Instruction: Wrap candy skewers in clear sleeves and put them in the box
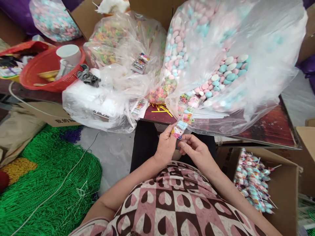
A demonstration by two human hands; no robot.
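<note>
A long see-through candy packet (179, 128) runs from my hands up onto the table edge, with printed colours and pale blue and white sweets inside. My left hand (165, 145) is closed around its near part, thumb along the side. At the packet's lower end, the fingers of my right hand (193, 148) are pinched together; its very tip is hidden behind them. Just beyond, a bulky plastic bag of pink, blue and white marshmallows (230, 73) lies open on the table. Colourful ring sweets (163, 91) and yellow twist ties (159, 109) lie left of the packet.
A dark red table (283, 124) spans the front. On it stand a bag of ring candies (105, 39), a bag of white wrappers (86, 100) and a red basket (49, 83). Filled candy sticks (253, 183) fill a carton at lower right. Green bead strings (56, 183) cover the left floor.
</note>
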